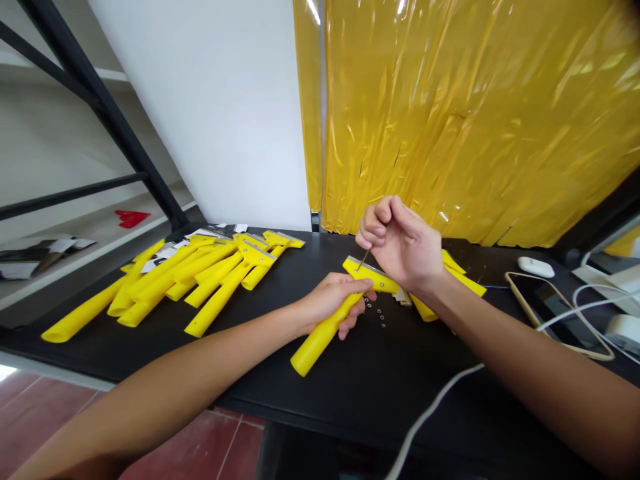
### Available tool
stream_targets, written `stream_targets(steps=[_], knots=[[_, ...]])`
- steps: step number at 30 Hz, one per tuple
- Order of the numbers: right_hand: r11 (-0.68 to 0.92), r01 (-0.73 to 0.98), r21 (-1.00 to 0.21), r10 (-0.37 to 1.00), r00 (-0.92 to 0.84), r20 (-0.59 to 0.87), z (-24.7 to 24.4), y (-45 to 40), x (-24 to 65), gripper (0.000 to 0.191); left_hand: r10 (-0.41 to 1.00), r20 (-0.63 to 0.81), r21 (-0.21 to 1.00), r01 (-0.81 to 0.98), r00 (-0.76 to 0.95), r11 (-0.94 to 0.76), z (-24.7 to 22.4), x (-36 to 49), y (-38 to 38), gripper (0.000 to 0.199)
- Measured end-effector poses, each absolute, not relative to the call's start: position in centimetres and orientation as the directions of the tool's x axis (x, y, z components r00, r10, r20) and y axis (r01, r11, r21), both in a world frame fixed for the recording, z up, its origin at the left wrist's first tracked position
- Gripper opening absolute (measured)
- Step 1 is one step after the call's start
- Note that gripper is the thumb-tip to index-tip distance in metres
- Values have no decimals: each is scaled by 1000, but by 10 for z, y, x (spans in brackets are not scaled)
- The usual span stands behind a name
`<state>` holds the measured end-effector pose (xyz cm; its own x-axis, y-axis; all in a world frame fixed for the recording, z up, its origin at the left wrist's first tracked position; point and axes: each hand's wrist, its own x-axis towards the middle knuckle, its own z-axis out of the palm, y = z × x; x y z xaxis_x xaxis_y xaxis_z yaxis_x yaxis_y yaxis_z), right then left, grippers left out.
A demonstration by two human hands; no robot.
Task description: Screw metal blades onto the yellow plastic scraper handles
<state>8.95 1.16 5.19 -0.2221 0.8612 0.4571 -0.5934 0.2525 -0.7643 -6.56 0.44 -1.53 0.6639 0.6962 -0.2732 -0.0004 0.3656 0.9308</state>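
My left hand (336, 303) is closed around the neck of a yellow scraper (320, 341), whose handle slants down toward the front edge of the table. Its wide head, with a metal strip along the top and screws in its face, points away from me. Above that head, my right hand (395, 240) has its fingers curled around a thin hex key (363, 259). The key's lower end meets the scraper head near the left screw. Most of the key is hidden in my fingers.
Several finished-looking yellow scrapers (215, 267) lie piled at the left of the black table (280, 393). Small nuts (380, 315) are scattered beyond my left hand. More yellow pieces (463, 277), a phone (560, 313), a white earbud case (536, 267) and a white cable (435, 407) are at the right.
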Motion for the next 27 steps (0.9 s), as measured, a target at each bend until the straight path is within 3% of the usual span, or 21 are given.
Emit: stream_targets(steps=[17,27], knots=[[279,-591,-757,841,-230,489,46,9,86,34,699,-251,939,-7,669,344,-20,-65,6,31],[255,-533,-807,863,-251,438,42,9,80,30,696,-259,938,3,670,346,-26,-64,8,32]])
